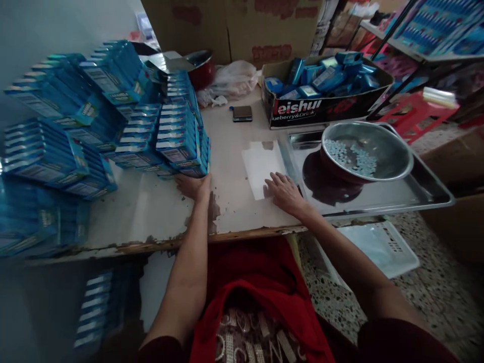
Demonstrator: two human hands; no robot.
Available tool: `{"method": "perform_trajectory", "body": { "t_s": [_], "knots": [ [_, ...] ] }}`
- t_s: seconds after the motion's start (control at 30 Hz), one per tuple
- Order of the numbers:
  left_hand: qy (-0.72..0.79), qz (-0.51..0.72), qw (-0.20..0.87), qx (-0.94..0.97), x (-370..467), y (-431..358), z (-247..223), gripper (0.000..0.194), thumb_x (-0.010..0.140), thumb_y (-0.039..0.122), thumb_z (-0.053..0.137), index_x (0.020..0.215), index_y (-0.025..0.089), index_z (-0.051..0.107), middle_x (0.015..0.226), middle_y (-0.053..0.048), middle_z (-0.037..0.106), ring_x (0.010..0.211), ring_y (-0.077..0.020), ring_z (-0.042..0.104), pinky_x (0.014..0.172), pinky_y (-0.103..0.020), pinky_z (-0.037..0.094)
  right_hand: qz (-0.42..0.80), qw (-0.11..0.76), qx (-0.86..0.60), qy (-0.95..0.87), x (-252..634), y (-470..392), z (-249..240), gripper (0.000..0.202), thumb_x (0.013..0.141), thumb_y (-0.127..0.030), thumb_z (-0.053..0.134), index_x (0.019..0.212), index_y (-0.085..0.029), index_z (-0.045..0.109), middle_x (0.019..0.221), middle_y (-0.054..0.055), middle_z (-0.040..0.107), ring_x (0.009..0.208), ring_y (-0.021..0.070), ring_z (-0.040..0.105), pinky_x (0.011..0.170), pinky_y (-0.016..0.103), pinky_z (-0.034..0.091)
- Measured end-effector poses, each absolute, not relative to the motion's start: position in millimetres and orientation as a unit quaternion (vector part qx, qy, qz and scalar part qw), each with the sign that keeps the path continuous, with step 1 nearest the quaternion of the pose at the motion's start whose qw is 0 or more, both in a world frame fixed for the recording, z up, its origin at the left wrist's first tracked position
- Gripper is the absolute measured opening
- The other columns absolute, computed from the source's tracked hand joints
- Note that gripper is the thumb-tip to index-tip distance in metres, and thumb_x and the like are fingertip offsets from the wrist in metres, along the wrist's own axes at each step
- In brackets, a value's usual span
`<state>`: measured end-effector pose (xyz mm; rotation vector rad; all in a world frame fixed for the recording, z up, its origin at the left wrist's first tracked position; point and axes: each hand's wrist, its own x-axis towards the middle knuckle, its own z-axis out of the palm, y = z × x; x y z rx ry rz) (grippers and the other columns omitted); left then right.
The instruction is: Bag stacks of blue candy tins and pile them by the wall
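At the near end of a stack of blue small boxes is my left hand, pressed against its lower front edge. Its thumb side is by the stack's right corner, and the fingers are partly hidden under the boxes. My right hand lies palm down with its fingers spread, holding nothing. Its fingertips reach the right edge of a white sheet of paper on the table. Just right of that hand stands a metal tray with a steel bowl holding small pale blue pieces.
More blue boxes are stacked at the left. Behind are a red bowl, a plastic bag, a phone-like dark object and a carton of blue packets. A white plastic tray sits below the table's right side.
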<state>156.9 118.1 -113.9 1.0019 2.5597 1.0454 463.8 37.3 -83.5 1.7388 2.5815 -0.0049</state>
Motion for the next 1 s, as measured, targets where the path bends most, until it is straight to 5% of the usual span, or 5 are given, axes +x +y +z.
{"method": "perform_trajectory", "body": {
  "t_s": [0.13,0.3,0.63,0.9,1.0],
  "knots": [
    [0.839,0.375,0.135,0.371,156.3,100.7,-114.2,0.090,0.066,0.036,0.095,0.132,0.011,0.040,0.155,-0.033,0.045,0.148,-0.0543,0.043,0.120,-0.067,0.038,-0.052,0.088,0.533,0.840,455.7,55.2,-78.9,0.032,0.105,-0.009,0.046,0.123,-0.013,0.073,0.127,0.020,0.075,0.119,0.0315,0.069,0.097,0.039,0.051],
    [0.828,0.365,0.150,0.398,150.8,105.5,-105.0,0.091,0.073,0.046,0.097,0.133,0.007,0.041,0.159,-0.031,0.043,0.152,-0.0487,0.041,0.125,-0.060,0.032,-0.053,0.068,0.563,0.822,457.5,62.6,-78.1,0.035,0.108,-0.011,0.044,0.136,-0.008,0.065,0.117,0.021,0.079,0.108,0.0293,0.074,0.089,0.035,0.052],
    [0.757,0.467,0.044,0.454,156.7,109.4,-72.2,0.130,0.075,0.040,0.096,0.167,0.003,0.012,0.171,-0.036,0.028,0.168,-0.0424,0.024,0.138,-0.052,0.023,-0.094,0.006,0.612,0.786,467.5,54.3,-79.2,0.029,0.106,-0.024,0.058,0.107,-0.015,0.085,0.117,0.015,0.082,0.116,0.0269,0.071,0.091,0.032,0.049],
    [0.757,0.491,0.047,0.430,149.1,169.2,-58.8,0.133,0.068,0.026,0.092,0.167,0.011,0.005,0.173,-0.031,0.030,0.165,-0.0385,0.033,0.138,-0.056,0.025,-0.169,-0.060,0.696,0.695,460.1,76.7,-87.2,0.025,0.081,-0.039,0.091,0.095,-0.020,0.086,0.099,0.009,0.084,0.095,0.0242,0.075,0.072,0.028,0.045],
    [0.735,0.477,0.032,0.481,150.4,168.7,-47.5,0.125,0.067,0.018,0.089,0.165,0.008,0.012,0.171,-0.032,0.032,0.164,-0.0407,0.032,0.138,-0.061,0.021,-0.277,-0.095,0.650,0.701,466.9,84.3,-88.2,0.020,0.071,-0.031,0.097,0.084,-0.020,0.085,0.084,0.003,0.082,0.079,0.0180,0.072,0.067,0.025,0.043]
  ]
}}
